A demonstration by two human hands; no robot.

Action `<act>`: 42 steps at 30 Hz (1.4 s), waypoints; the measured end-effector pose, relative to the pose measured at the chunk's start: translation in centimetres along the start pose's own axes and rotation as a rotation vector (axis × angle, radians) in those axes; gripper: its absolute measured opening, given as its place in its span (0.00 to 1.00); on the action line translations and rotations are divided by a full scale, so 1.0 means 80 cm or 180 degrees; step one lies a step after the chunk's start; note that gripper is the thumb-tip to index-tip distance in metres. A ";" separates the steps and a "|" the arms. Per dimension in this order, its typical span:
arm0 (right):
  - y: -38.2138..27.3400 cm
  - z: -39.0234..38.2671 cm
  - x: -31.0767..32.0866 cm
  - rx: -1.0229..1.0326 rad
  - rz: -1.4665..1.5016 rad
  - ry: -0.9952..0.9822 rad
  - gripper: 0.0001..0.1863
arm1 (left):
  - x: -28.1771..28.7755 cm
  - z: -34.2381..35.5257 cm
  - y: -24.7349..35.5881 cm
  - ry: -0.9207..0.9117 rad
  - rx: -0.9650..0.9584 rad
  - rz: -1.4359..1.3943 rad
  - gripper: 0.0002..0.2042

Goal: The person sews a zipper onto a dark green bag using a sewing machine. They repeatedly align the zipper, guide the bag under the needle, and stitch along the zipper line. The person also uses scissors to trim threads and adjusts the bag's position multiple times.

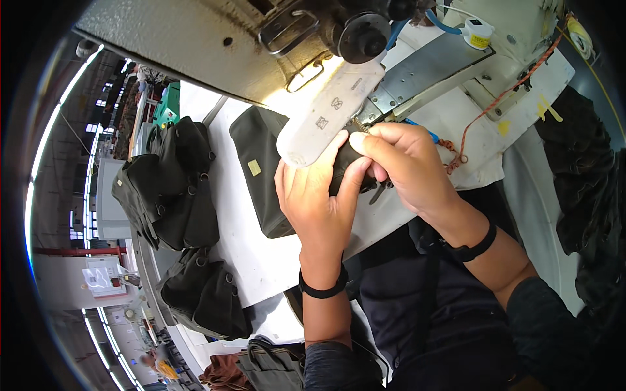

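Beside the sewing machine point(358, 40), my left hand point(316, 195) lay spread over a dark olive bag point(268, 199), apparently steadying it, while my right hand point(405, 166) pinched its edge, likely for finer control.

White machine end point(331, 111) blocks room above left hand point(316, 195).

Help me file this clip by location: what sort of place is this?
Probably a bag-sewing workshop: a large sewing machine over a white table, dark bags alongside, and long strip lights beyond.
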State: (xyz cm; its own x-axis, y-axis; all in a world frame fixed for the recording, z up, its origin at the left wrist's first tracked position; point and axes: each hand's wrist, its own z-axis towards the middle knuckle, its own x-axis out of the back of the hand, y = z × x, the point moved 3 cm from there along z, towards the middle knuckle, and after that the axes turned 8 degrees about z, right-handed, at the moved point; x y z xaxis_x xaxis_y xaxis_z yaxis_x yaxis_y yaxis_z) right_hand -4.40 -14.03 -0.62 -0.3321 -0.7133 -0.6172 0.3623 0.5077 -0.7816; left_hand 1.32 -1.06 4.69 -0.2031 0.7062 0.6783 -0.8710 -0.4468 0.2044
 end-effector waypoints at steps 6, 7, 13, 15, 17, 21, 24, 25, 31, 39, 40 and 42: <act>-0.008 0.005 -0.008 0.0141 -0.0378 0.0211 0.17 | -0.001 0.001 -0.009 -0.0075 -0.0046 -0.0024 0.15; -0.009 0.004 -0.009 0.0146 -0.0497 0.0238 0.17 | -0.005 0.001 -0.013 0.0079 -0.0033 -0.0053 0.17; -0.031 -0.008 -0.006 0.0246 -0.1046 0.0030 0.12 | -0.008 -0.022 -0.002 0.0394 -0.0057 0.0000 0.18; -0.034 -0.016 -0.005 0.0514 -0.1205 0.0222 0.12 | -0.008 -0.030 0.009 0.0227 -0.0003 -0.0009 0.24; -0.042 -0.017 0.002 0.0417 -0.1441 0.0107 0.11 | -0.012 -0.031 0.011 0.0393 0.0065 0.0005 0.24; -0.048 -0.015 0.003 -0.0013 -0.1039 -0.0001 0.11 | -0.013 -0.020 0.015 0.0509 0.0020 0.0251 0.19; -0.043 -0.011 0.003 -0.0229 -0.0583 -0.0212 0.10 | -0.002 -0.010 0.004 0.0713 -0.0183 0.0263 0.13; -0.040 -0.009 0.000 -0.0266 -0.0414 -0.0185 0.10 | 0.000 -0.009 0.001 0.0759 -0.0282 0.0238 0.12; -0.030 -0.013 0.001 -0.0283 0.0047 -0.0001 0.09 | -0.004 -0.004 0.000 0.0738 -0.0605 0.0170 0.13; -0.024 -0.002 -0.002 -0.0154 -0.0239 0.0150 0.10 | -0.011 0.003 -0.006 0.0550 -0.0442 0.0171 0.09; -0.025 -0.002 -0.004 -0.0123 -0.0245 0.0189 0.11 | -0.012 0.004 -0.008 0.0536 -0.0431 0.0162 0.09; -0.027 -0.003 -0.008 -0.0096 -0.0268 0.0243 0.12 | -0.011 0.004 -0.009 0.0494 -0.0403 0.0154 0.08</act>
State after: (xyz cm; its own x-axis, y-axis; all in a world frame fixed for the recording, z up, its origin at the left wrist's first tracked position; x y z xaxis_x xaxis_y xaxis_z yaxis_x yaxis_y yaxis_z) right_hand -5.19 -14.51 1.45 -0.4260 -0.7158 -0.5534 0.3044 0.4626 -0.8327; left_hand 2.26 -1.54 4.22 -0.3041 0.7660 0.5664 -0.9058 -0.4166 0.0770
